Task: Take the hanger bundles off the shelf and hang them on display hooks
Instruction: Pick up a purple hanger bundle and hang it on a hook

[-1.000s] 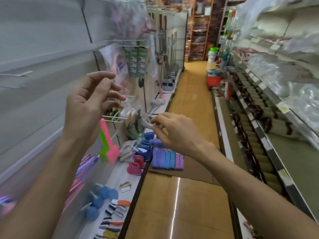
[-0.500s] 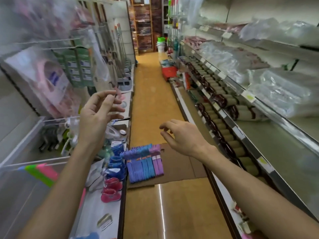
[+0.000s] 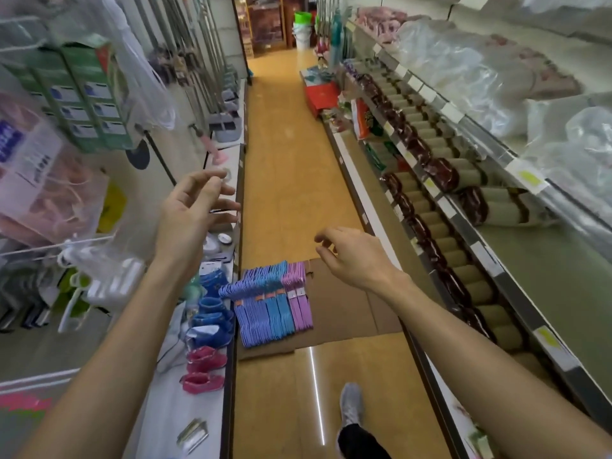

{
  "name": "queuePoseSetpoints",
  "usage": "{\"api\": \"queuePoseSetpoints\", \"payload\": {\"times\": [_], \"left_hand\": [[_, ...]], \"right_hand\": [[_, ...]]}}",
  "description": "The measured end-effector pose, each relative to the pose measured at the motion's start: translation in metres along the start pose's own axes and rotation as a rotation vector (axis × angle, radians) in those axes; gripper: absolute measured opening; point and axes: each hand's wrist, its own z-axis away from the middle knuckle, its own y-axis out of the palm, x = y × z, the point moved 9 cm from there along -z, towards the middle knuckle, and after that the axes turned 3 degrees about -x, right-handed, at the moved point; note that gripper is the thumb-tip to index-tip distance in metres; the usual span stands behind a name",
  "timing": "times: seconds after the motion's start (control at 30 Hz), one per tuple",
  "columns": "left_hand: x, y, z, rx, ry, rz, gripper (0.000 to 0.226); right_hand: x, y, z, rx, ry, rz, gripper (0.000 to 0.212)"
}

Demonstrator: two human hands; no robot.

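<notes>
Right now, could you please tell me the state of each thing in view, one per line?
left hand: open, fingers spread, holding nothing.
right hand: open, fingers loosely curled, holding nothing.
hanger bundles: stacked in rows on cardboard, untouched.
cardboard: flattened on the floor.
blue boots: standing on the low shelf.
pink boots: standing on the low shelf.
red box: closed, on the floor.

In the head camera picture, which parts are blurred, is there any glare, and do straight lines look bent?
Head view: the hanging packets at the left edge are smeared by motion, while the hanger bundles on the cardboard stay fairly sharp; a thin bright streak of glare lies on the orange floor; the right-hand shelf edges bow outward, a wide-angle distortion; both the left hand and right hand are slightly soft.
</notes>
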Motion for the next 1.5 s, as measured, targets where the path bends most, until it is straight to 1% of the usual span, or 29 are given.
{"api": "queuePoseSetpoints", "payload": {"times": [0.23, 0.47, 0.6, 0.73, 0.8, 0.9, 1.0, 1.07, 1.17, 1.23, 1.3, 1.43, 1.5], "left_hand": [[0.068, 0.03, -0.1, -0.037, -0.072, -0.074, 0.014], [0.181, 0.05, -0.173, -0.007, -0.161, -0.19, 0.022], [0.272, 0.05, -0.204, -0.005, -0.183, -0.236, 0.022], [0.388, 0.05, -0.216, 0.009, -0.206, -0.273, 0.019], [0.453, 0.051, -0.214, 0.026, -0.218, -0.298, 0.016], [0.548, 0.05, -0.203, 0.068, -0.227, -0.318, 0.015], [0.639, 0.049, -0.189, 0.076, -0.222, -0.322, 0.015], [0.696, 0.047, -0.182, 0.049, -0.223, -0.318, 0.016], [0.775, 0.043, -0.177, -0.049, -0.24, -0.241, 0.017], [0.824, 0.044, -0.174, -0.114, -0.268, -0.184, 0.017], [0.868, 0.051, -0.174, -0.141, -0.284, -0.17, 0.018], [0.928, 0.065, -0.181, -0.113, -0.208, -0.314, 0.017], [0.946, 0.071, -0.183, -0.06, -0.159, -0.437, 0.016]], "right_hand": [[-0.063, 0.057, -0.102, 0.094, 0.005, -0.019, 0.029], [-0.117, 0.155, -0.176, 0.145, 0.022, 0.018, 0.029], [-0.146, 0.239, -0.197, 0.196, 0.034, 0.052, 0.025], [-0.186, 0.336, -0.204, 0.235, 0.09, 0.028, 0.026], [-0.208, 0.387, -0.205, 0.242, 0.113, 0.005, 0.026], [-0.243, 0.468, -0.204, 0.26, 0.155, -0.007, 0.025], [-0.28, 0.552, -0.206, 0.275, 0.184, -0.067, 0.026], [-0.304, 0.604, -0.209, 0.268, 0.202, -0.101, 0.023], [-0.339, 0.675, -0.215, 0.253, 0.223, -0.123, 0.018], [-0.357, 0.718, -0.219, 0.26, 0.217, -0.126, 0.019], [-0.37, 0.756, -0.223, 0.271, 0.207, -0.141, 0.022], [-0.393, 0.817, -0.231, 0.267, 0.246, -0.153, 0.024], [-0.404, 0.838, -0.232, 0.278, 0.259, -0.149, 0.026]]}}
